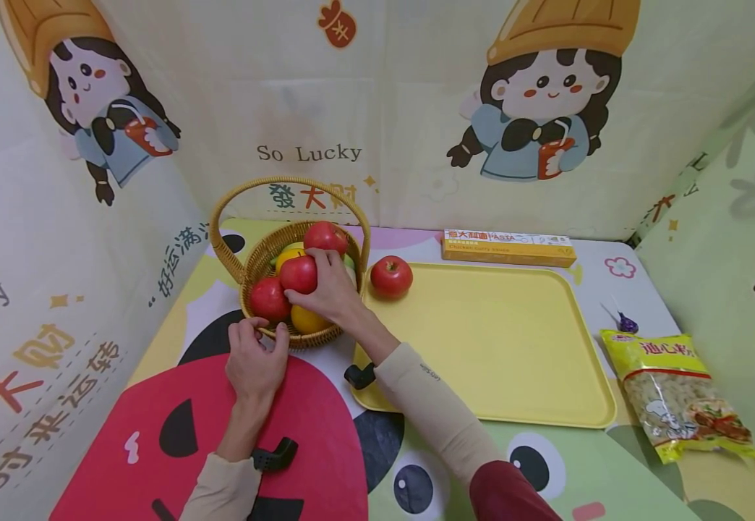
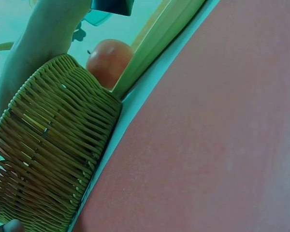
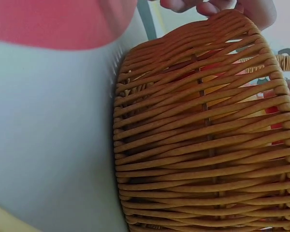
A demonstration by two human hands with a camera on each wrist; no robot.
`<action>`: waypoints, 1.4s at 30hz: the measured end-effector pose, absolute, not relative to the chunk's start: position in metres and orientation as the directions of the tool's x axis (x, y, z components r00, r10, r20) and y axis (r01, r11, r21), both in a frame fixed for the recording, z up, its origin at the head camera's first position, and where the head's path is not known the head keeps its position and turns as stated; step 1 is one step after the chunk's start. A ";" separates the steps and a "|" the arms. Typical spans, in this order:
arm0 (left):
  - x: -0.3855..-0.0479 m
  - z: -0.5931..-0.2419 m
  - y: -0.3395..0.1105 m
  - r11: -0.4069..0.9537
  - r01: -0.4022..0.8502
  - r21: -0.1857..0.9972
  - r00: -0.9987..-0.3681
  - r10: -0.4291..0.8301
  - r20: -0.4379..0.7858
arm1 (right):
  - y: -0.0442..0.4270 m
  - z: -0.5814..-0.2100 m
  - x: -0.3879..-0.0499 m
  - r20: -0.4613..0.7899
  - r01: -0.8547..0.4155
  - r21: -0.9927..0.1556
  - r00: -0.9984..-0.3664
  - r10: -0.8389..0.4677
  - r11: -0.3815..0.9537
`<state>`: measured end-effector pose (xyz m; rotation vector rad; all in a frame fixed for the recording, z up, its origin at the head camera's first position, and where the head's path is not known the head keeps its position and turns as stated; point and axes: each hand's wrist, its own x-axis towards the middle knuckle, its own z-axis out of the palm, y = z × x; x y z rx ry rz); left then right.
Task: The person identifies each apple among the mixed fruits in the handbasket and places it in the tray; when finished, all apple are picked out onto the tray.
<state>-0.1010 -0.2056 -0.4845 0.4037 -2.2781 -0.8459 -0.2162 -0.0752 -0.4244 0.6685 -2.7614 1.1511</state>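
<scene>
A wicker basket (image 1: 291, 340) with a tall arched handle stands at the left of the table, holding red apples and yellow-orange fruit. My right hand (image 1: 333, 289) reaches into it from the right and grips a red apple (image 1: 298, 275) with thumb and fingers. Beside that apple are another apple (image 1: 270, 299) at the front left and one more apple (image 1: 325, 237) at the back. At the basket's near rim, my left hand (image 1: 257, 362) holds the edge with curled fingers and thumb. The wicker side (image 2: 58, 140) fills much of the left wrist view.
To the right lies a yellow tray (image 1: 495, 347), with a single red apple (image 1: 391, 277) on its back left corner. Behind it is a pasta box (image 1: 508, 250). A bag of pasta (image 1: 683, 398) and a small purple item (image 1: 627, 323) lie on the right.
</scene>
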 end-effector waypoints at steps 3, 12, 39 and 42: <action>-0.101 -0.484 -0.205 0.742 -0.053 0.669 -0.731 -0.485 0.480 | -0.074 -0.425 -0.216 0.252 -0.432 -0.657 -0.898 -0.360 0.617; -0.101 -0.484 -0.206 0.746 -0.045 0.665 -0.725 -0.482 0.492 | -0.066 -0.421 -0.208 0.305 -0.468 -0.678 -0.881 -0.362 0.566; -0.100 -0.484 -0.206 0.743 -0.045 0.667 -0.732 -0.479 0.484 | -0.018 -0.398 -0.182 0.429 -0.588 -0.673 -0.804 -0.411 0.449; -0.100 -0.483 -0.206 0.743 -0.050 0.668 -0.734 -0.480 0.480 | -0.011 -0.395 -0.179 0.463 -0.616 -0.637 -0.786 -0.409 0.463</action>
